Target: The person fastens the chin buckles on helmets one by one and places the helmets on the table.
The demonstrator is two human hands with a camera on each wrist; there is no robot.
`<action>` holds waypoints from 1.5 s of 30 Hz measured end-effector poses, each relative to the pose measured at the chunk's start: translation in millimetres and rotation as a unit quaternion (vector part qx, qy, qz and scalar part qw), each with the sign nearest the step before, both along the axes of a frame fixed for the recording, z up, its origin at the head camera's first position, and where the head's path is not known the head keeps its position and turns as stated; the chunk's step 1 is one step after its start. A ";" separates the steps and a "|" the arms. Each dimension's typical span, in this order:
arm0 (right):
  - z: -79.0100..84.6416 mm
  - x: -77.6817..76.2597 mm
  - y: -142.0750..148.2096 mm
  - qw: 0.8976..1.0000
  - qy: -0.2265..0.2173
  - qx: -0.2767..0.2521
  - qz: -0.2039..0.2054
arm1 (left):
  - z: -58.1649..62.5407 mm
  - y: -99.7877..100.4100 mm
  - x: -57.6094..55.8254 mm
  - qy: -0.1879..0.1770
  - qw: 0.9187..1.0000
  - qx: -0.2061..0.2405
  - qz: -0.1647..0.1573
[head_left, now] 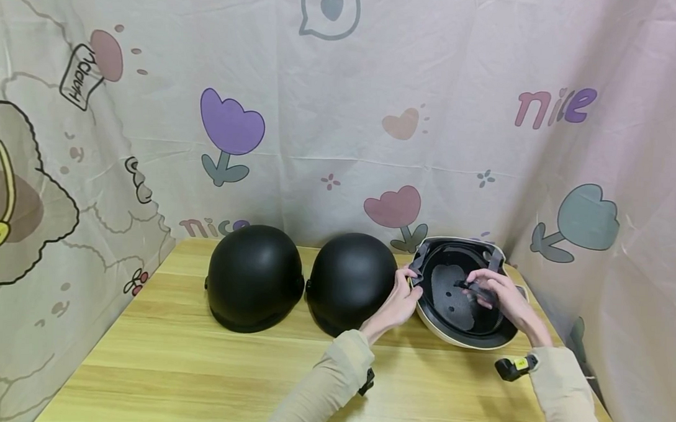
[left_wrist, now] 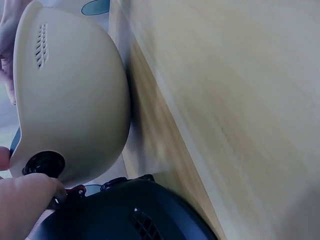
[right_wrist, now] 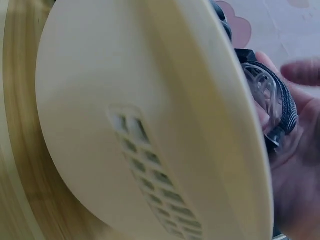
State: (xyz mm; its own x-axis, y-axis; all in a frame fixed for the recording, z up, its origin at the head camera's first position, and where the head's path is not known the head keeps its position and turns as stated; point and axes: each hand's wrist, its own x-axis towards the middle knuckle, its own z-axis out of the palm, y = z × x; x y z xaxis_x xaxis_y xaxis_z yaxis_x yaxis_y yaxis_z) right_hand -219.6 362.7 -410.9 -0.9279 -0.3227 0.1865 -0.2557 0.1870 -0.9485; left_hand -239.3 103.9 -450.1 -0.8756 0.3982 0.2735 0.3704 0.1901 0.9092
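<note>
A cream helmet [head_left: 436, 326] lies upside down at the right of the table, its black padded inside facing up. My left hand [head_left: 397, 301] grips the helmet's left rim beside a grey strap [head_left: 419, 263]. The left wrist view shows the thumb against the outer shell, near a round black knob [left_wrist: 46, 163]. Over the helmet's opening, my right hand [head_left: 505, 296] holds a dark chin strap [head_left: 482, 294] between curled fingers. In the right wrist view, the braided strap [right_wrist: 288, 102] and some clear material lie against the palm, partly hidden by the shell.
Two black helmets, one at the left [head_left: 254, 276] and one in the middle [head_left: 349, 280], stand dome up along the back of the wooden table [head_left: 198, 367]. The middle one is close to my left hand. A printed curtain [head_left: 331, 99] hangs behind and at both sides.
</note>
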 end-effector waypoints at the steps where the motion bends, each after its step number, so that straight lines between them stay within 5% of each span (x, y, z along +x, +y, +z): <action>1: -0.1 0.5 -0.8 1.000 0.005 0.016 -0.011 | 0.6 0.0 0.6 0.002 1.000 -0.002 0.001; 6: -0.7 2.2 -3.5 0.993 0.030 0.090 -0.068 | 4.9 -0.6 3.6 0.007 1.000 -0.003 0.001; 13: -0.8 3.4 -2.5 0.989 0.037 0.109 -0.088 | 8.7 -2.6 5.2 0.011 1.000 -0.018 0.006; 27: -5.4 3.5 -0.9 0.991 0.031 0.091 -0.088 | 13.1 -2.6 10.5 0.106 0.984 -0.082 0.115; 32: -6.4 2.7 -0.7 0.992 0.036 0.085 -0.087 | 11.7 -2.6 8.8 0.114 0.982 -0.052 0.139; 45: -6.4 4.3 -1.1 0.990 0.032 0.096 -0.097 | 11.0 -0.3 8.2 0.100 0.982 0.086 0.137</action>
